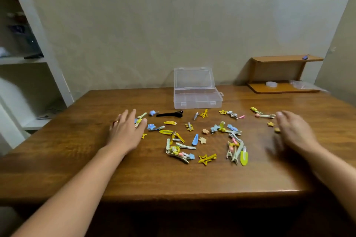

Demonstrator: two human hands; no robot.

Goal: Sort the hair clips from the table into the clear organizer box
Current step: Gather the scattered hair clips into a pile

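Several small hair clips lie scattered across the middle of the wooden table (77,159), among them a black clip (169,114), a blue snap clip (195,139), a yellow star clip (206,158) and a lime clip (244,157). Behind them stands the clear organizer box (197,101) with its lid raised and its compartments bare. My left hand (126,131) hovers flat, fingers straight, over the clips at the left edge of the scatter. At the right edge, my right hand (294,131) is spread and blurred, beside a star clip (270,124). Neither hand holds anything.
A small wooden two-level shelf (283,87) sits at the table's back right corner, with a blue item on top and clear plastic items below. A white shelving unit (38,59) stands left of the table. A wall runs close behind.
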